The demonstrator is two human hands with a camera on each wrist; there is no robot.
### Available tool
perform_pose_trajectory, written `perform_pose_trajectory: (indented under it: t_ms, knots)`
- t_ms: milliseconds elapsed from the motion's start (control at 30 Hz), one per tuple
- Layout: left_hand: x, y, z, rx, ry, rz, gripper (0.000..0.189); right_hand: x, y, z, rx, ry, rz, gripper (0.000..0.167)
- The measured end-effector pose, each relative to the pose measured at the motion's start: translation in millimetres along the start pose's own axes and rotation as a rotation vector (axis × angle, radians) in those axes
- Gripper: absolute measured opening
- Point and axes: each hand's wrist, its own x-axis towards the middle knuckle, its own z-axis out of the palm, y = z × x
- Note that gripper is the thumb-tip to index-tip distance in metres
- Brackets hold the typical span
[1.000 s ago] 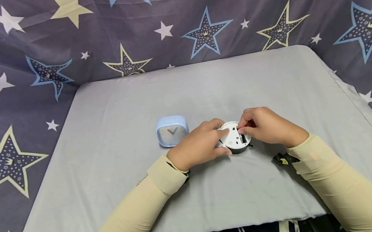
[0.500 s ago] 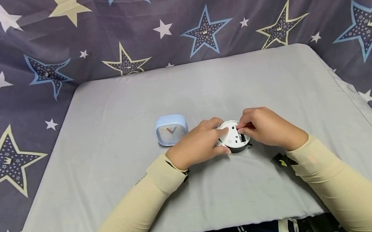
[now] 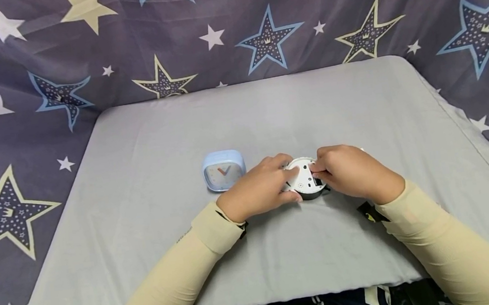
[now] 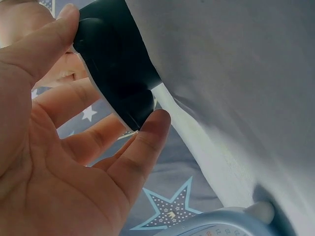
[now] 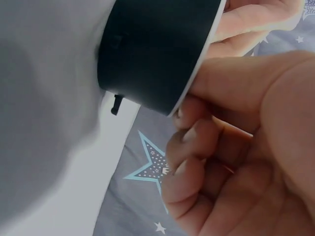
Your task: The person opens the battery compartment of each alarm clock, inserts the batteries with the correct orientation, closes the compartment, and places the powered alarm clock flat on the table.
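A round clock lies back up on the grey surface, with a white back, black sides and a dark battery compartment. My left hand grips it from the left, its thumb across the white back and its fingers round the rim. In the left wrist view those fingers reach the black side. From the right, my right hand pinches with thumb and bent forefinger at the compartment's upper end; the spot between the fingertips is hidden. The right wrist view shows its other fingers curled beside the rim.
A blue square alarm clock stands just left of my left hand, its dial towards me. A small black stub sticks out from the round clock's side. Grey cloth covers the table, and a star-patterned curtain hangs behind.
The right hand has turned slightly and its knuckles now cover more of the battery compartment. A small white edge shows behind that hand now. The left hand keeps its grip.
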Motion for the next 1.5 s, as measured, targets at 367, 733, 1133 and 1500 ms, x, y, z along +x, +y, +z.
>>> perform_pose_trajectory:
  t_ms: [367, 733, 1133, 1500]
  knots:
    - [1.7, -0.8, 0.9, 0.018, 0.007, 0.007, 0.066, -5.3, -5.2, -1.2, -0.072, -0.015, -0.015, 0.014]
    - [-0.6, 0.0, 1.2, 0.020, 0.009, 0.015, 0.066, -10.7, 9.1, 0.7, 0.176, -0.047, 0.067, 0.029]
    - [0.1, -0.2, 2.2, 0.027, 0.008, 0.009, 0.065, -14.0, 24.2, -1.1, 0.252, 0.109, 0.066, 0.026]
    - [-0.6, 0.0, 2.1, 0.044, 0.006, 0.006, 0.065, -22.5, 44.5, -11.5, 0.219, 0.273, 0.169, 0.024]
